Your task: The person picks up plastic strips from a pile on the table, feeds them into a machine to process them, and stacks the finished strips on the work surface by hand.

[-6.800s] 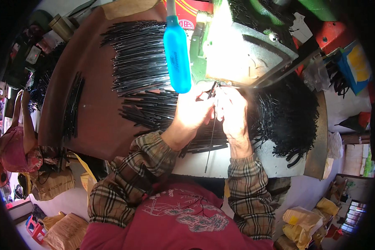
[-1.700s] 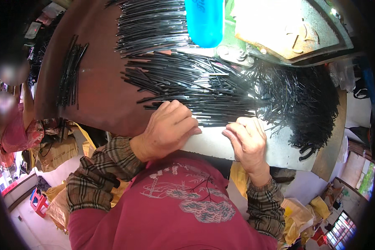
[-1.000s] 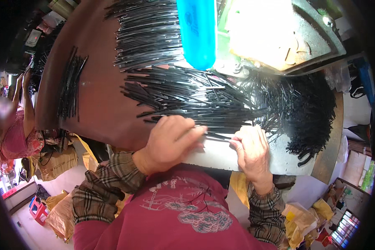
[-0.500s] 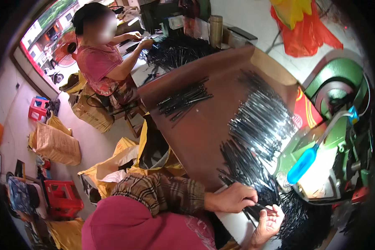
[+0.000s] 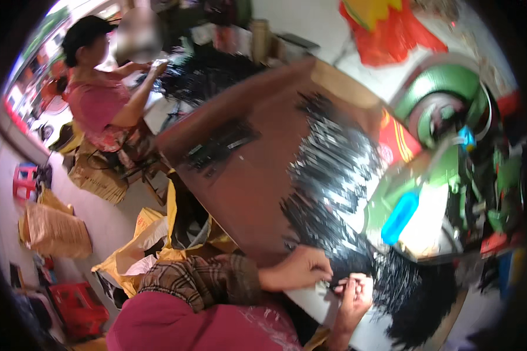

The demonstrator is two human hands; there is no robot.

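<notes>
At the lower middle my left hand [image 5: 298,269], in a plaid sleeve, has its fingers curled together, and blur hides what is in them. Just to its right, my right hand [image 5: 355,292] is closed on a thin black strip whose dark end pokes out between the two hands. A white board [image 5: 311,302] lies under them. Beyond my hands a large pile of shiny black strips [image 5: 328,169] spreads over the brown table covering [image 5: 246,187]. To the right of my right hand hangs a dense tangle of black strips [image 5: 413,295].
A green machine [image 5: 445,88] with a bright light and a blue bulb-shaped piece [image 5: 400,217] stands close on the right. A smaller bundle of black strips [image 5: 222,143] lies at the far left of the table. Open yellow sacks [image 5: 140,240] stand left. A co-worker [image 5: 99,96] sits across.
The whole view has shifted, so the table and machine sit further left in it. My hands remain close together, and the strip between them shows less. The picture is more blurred.
</notes>
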